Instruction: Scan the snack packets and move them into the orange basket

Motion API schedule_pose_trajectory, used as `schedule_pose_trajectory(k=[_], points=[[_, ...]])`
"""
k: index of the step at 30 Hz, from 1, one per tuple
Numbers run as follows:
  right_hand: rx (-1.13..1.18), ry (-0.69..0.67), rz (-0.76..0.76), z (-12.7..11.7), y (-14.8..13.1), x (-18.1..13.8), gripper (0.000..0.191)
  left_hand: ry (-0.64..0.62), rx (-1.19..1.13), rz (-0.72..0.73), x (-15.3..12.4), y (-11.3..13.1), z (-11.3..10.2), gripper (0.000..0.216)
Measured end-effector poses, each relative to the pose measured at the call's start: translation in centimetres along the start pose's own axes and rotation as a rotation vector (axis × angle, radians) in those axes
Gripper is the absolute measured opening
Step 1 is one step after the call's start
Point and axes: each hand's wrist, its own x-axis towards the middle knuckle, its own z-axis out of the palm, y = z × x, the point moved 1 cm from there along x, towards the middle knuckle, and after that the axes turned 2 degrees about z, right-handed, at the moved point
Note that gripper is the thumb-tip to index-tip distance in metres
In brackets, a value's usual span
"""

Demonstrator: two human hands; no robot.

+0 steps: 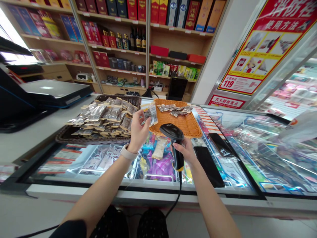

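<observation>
So a small clear snack packet (150, 115) is pinched up between the fingertips of the left hand (138, 130), held just above the gap between the two baskets. A black barcode scanner (173, 135) is gripped tight by the handle in the right hand (186, 150), its head sitting just below the packet. Its cable (179, 188) is seen dropping over the near edge of the glass worktop (247, 145). A pale watch band (128, 152) is worn on the left wrist. A dark wicker basket (119, 98) is parked toward the far left corner of the worktop, and a big pile of similar packets (104, 119) is heaped in it. Right beside it, at the far edge, an orange basket (184, 125) is set with only a few packets (173, 109) in it. Two black phones (208, 165) are laid flat on the glass, just right of the right hand. Colourful packaged goods can be made out under the glass. Shelves of boxes and bottles (173, 43) are lined up behind.
</observation>
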Motion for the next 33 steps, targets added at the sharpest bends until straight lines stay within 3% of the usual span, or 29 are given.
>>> schedule_pose_trajectory(k=[5,9,12,18,22,25,28,33], points=[[0.017,0.015,-0.015,0.4,0.0,0.1,0.044,0.08,0.091,0.035,6.4,1.3,-3.4,0.038],[0.023,0.013,-0.022,0.8,-0.4,0.1,0.04,-0.031,0.363,-0.092,13.4,1.1,-6.1,0.034],[0.019,0.018,-0.027,0.8,-0.5,0.1,0.038,-0.116,0.612,-0.213,16.7,-0.2,-6.3,0.033],[0.016,0.026,-0.049,0.8,-0.6,0.3,0.037,-0.296,0.725,-0.407,16.9,-4.2,-4.7,0.059],[0.025,0.018,-0.063,1.1,-0.8,0.4,0.036,-0.318,0.783,-0.326,16.3,-4.6,-4.3,0.064],[0.031,0.02,-0.068,1.2,-0.9,0.5,0.037,-0.333,0.813,-0.141,16.2,-3.7,-2.8,0.059],[0.041,0.026,-0.06,1.3,-0.9,0.5,0.039,-0.397,0.814,-0.102,15.8,-3.1,0.4,0.047],[0.068,0.056,-0.046,1.6,-1.2,0.4,0.036,-0.626,0.613,-0.387,13.5,-5.1,8.0,0.033]])
